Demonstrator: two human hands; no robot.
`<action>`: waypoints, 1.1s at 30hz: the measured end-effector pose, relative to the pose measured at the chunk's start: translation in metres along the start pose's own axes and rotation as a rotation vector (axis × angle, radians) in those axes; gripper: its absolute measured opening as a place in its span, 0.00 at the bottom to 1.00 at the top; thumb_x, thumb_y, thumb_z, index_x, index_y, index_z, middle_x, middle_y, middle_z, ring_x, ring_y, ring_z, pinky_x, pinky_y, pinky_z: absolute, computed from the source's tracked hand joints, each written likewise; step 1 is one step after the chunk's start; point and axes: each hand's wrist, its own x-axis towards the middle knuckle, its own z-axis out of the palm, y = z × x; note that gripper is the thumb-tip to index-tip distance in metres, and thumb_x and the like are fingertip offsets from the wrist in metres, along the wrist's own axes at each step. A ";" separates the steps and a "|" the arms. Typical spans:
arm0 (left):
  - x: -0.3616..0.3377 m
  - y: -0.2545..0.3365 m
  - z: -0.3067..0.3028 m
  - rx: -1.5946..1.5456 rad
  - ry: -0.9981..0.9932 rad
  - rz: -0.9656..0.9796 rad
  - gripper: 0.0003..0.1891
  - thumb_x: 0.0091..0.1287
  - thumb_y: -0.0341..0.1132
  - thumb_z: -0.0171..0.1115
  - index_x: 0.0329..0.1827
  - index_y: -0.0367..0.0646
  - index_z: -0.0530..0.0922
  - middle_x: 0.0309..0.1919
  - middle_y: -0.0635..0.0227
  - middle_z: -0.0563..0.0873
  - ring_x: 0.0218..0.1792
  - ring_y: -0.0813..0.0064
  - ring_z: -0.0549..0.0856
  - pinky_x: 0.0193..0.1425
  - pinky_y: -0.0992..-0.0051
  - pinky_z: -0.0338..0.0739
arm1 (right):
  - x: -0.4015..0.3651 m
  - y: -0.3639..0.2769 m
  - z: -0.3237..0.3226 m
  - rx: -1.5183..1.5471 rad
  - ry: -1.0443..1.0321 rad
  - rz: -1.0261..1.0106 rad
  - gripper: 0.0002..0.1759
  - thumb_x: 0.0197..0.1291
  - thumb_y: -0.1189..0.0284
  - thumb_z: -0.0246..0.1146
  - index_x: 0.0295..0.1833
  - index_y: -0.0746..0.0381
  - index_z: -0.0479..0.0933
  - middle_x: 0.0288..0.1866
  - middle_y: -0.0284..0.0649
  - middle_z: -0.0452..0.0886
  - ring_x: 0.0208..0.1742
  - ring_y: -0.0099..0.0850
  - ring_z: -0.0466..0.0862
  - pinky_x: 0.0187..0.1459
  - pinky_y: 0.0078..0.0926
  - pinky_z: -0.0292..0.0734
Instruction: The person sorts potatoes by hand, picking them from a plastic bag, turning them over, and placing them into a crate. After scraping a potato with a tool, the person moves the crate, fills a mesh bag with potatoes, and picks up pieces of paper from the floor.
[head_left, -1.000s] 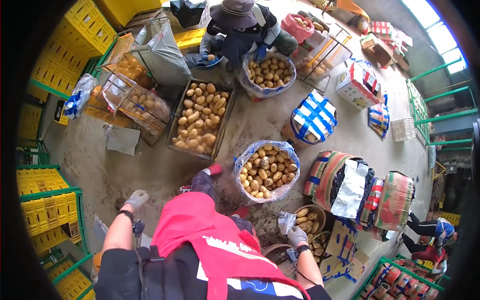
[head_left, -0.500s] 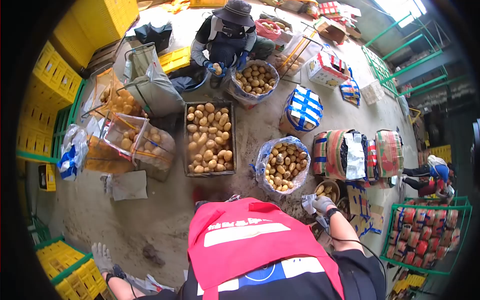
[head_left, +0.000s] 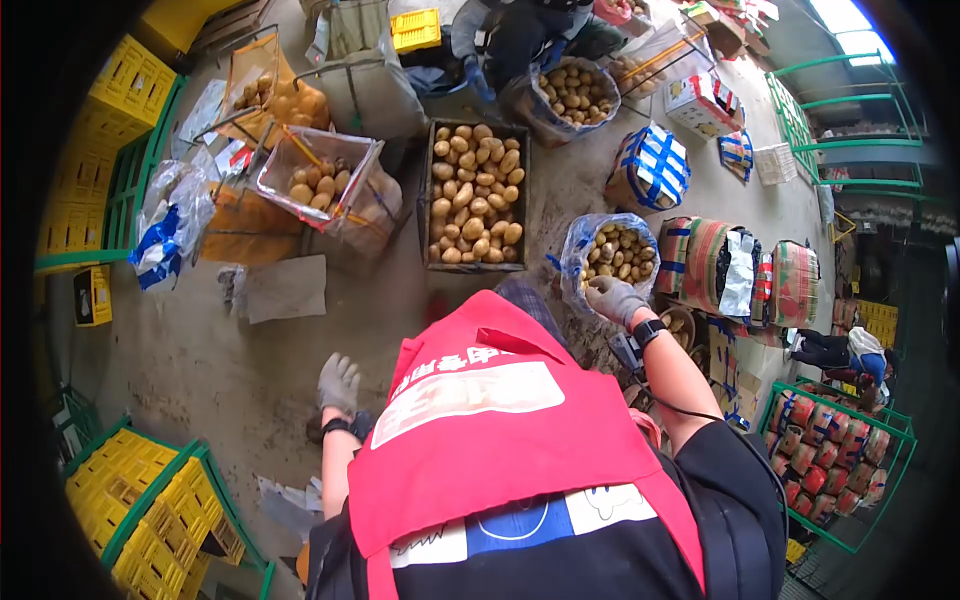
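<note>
My right hand [head_left: 614, 300], in a grey glove, is at the near rim of a round container lined with a clear blue-tinted bag [head_left: 573, 262]. Potatoes [head_left: 620, 250] fill this container. The fingers of that hand look loosely bent and apart, with nothing visible in them. Out to my left, my left hand [head_left: 340, 384], also gloved, hangs over the floor with its fingers spread and holds nothing. A dark-edged crate [head_left: 427, 225] full of potatoes lies ahead of me.
Across from me a person [head_left: 510, 45] crouches by another bagged container of potatoes [head_left: 575, 95]. Taped bundles [head_left: 705, 270] stand at the right. Framed mesh bags [head_left: 315, 185] with potatoes are on the left. Yellow crates [head_left: 150, 515] sit in a green rack at lower left.
My right hand has moved forward from beside a small bucket to the bagged container's rim. My left hand has moved in and forward. The view has shifted, and the person opposite shows less.
</note>
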 end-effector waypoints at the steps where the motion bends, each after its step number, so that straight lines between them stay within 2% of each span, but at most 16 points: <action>1: -0.001 0.007 0.028 0.106 -0.019 -0.007 0.31 0.83 0.50 0.52 0.84 0.48 0.64 0.78 0.60 0.73 0.70 0.62 0.77 0.72 0.63 0.73 | 0.001 0.001 0.009 0.012 -0.007 -0.027 0.28 0.64 0.54 0.59 0.62 0.60 0.85 0.57 0.56 0.88 0.63 0.50 0.87 0.66 0.41 0.79; 4: 0.010 0.046 0.067 0.330 -0.143 0.056 0.29 0.80 0.49 0.61 0.79 0.48 0.71 0.63 0.68 0.85 0.50 0.75 0.86 0.54 0.70 0.82 | -0.003 -0.010 0.019 0.022 -0.074 0.005 0.29 0.65 0.54 0.58 0.64 0.60 0.84 0.62 0.56 0.86 0.67 0.50 0.84 0.70 0.41 0.76; 6: 0.028 0.077 0.061 0.471 -0.175 0.079 0.31 0.79 0.50 0.63 0.80 0.48 0.69 0.71 0.61 0.81 0.59 0.68 0.85 0.56 0.68 0.83 | -0.003 0.006 0.037 0.052 -0.044 0.039 0.30 0.65 0.55 0.58 0.67 0.60 0.82 0.64 0.56 0.85 0.69 0.50 0.83 0.71 0.41 0.74; 10: 0.060 0.123 0.029 0.700 -0.006 0.077 0.23 0.78 0.51 0.62 0.70 0.51 0.78 0.53 0.71 0.85 0.44 0.75 0.85 0.44 0.71 0.82 | -0.020 0.036 0.077 0.183 0.044 0.162 0.32 0.66 0.56 0.58 0.72 0.59 0.78 0.68 0.56 0.83 0.72 0.50 0.80 0.73 0.40 0.73; 14: 0.082 0.157 0.015 1.089 0.035 -0.046 0.20 0.76 0.51 0.62 0.65 0.53 0.80 0.46 0.75 0.85 0.39 0.78 0.84 0.38 0.71 0.80 | -0.043 0.077 0.131 0.278 0.091 0.245 0.28 0.68 0.58 0.58 0.71 0.53 0.79 0.66 0.54 0.84 0.68 0.51 0.83 0.71 0.41 0.76; 16: 0.075 0.160 0.040 1.204 0.002 -0.060 0.07 0.77 0.44 0.58 0.48 0.55 0.76 0.34 0.81 0.77 0.28 0.85 0.76 0.26 0.78 0.70 | -0.050 0.089 0.158 0.333 0.093 0.305 0.27 0.68 0.58 0.58 0.69 0.53 0.81 0.66 0.53 0.84 0.68 0.51 0.83 0.70 0.42 0.76; 17: 0.076 0.157 0.053 1.192 -0.029 -0.016 0.10 0.78 0.44 0.60 0.56 0.52 0.78 0.37 0.79 0.80 0.30 0.84 0.78 0.28 0.78 0.71 | -0.053 0.094 0.171 0.353 0.093 0.348 0.26 0.68 0.58 0.58 0.67 0.53 0.82 0.65 0.53 0.85 0.67 0.51 0.83 0.70 0.42 0.77; 18: 0.077 0.154 0.068 1.225 -0.030 -0.013 0.10 0.78 0.44 0.60 0.56 0.52 0.78 0.37 0.79 0.80 0.30 0.84 0.78 0.28 0.78 0.71 | -0.056 0.100 0.184 0.371 0.091 0.391 0.24 0.68 0.58 0.58 0.65 0.53 0.84 0.64 0.53 0.85 0.67 0.51 0.84 0.70 0.43 0.77; 20: 0.080 0.140 0.102 1.224 -0.241 0.042 0.22 0.76 0.46 0.63 0.69 0.46 0.79 0.48 0.69 0.87 0.42 0.77 0.85 0.45 0.73 0.81 | -0.055 0.107 0.211 0.442 0.054 0.498 0.25 0.66 0.54 0.59 0.63 0.53 0.85 0.62 0.53 0.86 0.66 0.53 0.84 0.69 0.44 0.77; 22: 0.085 0.119 0.139 1.351 -0.399 0.127 0.25 0.78 0.45 0.60 0.74 0.42 0.75 0.60 0.64 0.86 0.57 0.71 0.85 0.63 0.72 0.79 | -0.061 0.085 0.205 0.292 0.044 0.447 0.29 0.68 0.49 0.59 0.62 0.58 0.84 0.56 0.53 0.89 0.61 0.48 0.87 0.63 0.40 0.80; 23: 0.080 0.107 0.160 1.349 -0.403 0.121 0.25 0.78 0.45 0.60 0.74 0.42 0.75 0.60 0.64 0.86 0.57 0.71 0.85 0.63 0.72 0.79 | -0.062 0.077 0.205 0.195 0.049 0.397 0.32 0.66 0.44 0.58 0.63 0.56 0.85 0.59 0.51 0.89 0.62 0.49 0.86 0.65 0.42 0.79; 25: 0.058 0.089 0.199 1.406 -0.515 0.132 0.27 0.79 0.44 0.58 0.76 0.39 0.73 0.69 0.60 0.82 0.71 0.68 0.79 0.76 0.70 0.71 | -0.054 0.061 0.195 -0.004 -0.020 0.327 0.32 0.64 0.44 0.59 0.65 0.52 0.85 0.65 0.49 0.86 0.68 0.47 0.83 0.70 0.43 0.75; 29: 0.058 0.053 0.228 1.609 -0.676 0.279 0.29 0.79 0.45 0.58 0.77 0.37 0.72 0.71 0.56 0.81 0.74 0.67 0.78 0.78 0.68 0.69 | -0.010 0.055 0.223 -0.025 0.104 0.237 0.29 0.64 0.48 0.61 0.66 0.51 0.83 0.61 0.48 0.87 0.68 0.46 0.83 0.69 0.44 0.75; 30: 0.065 0.043 0.229 1.643 -0.667 0.277 0.31 0.77 0.46 0.59 0.78 0.38 0.71 0.72 0.55 0.81 0.75 0.63 0.77 0.80 0.67 0.68 | 0.006 0.056 0.238 0.073 0.165 0.191 0.28 0.64 0.51 0.62 0.65 0.52 0.82 0.59 0.48 0.88 0.65 0.47 0.84 0.67 0.45 0.77; 31: 0.080 0.031 0.226 1.699 -0.639 0.307 0.31 0.77 0.46 0.61 0.78 0.39 0.71 0.71 0.56 0.82 0.72 0.64 0.80 0.77 0.67 0.71 | 0.024 0.054 0.247 0.134 0.059 0.225 0.31 0.66 0.54 0.61 0.72 0.55 0.77 0.67 0.51 0.83 0.68 0.48 0.82 0.70 0.48 0.74; 33: 0.107 0.007 0.218 1.881 -0.573 0.290 0.33 0.76 0.47 0.63 0.79 0.39 0.70 0.72 0.53 0.81 0.71 0.61 0.81 0.76 0.65 0.73 | 0.061 0.055 0.296 0.186 0.209 0.158 0.29 0.67 0.58 0.60 0.71 0.56 0.76 0.62 0.53 0.86 0.64 0.52 0.84 0.66 0.50 0.77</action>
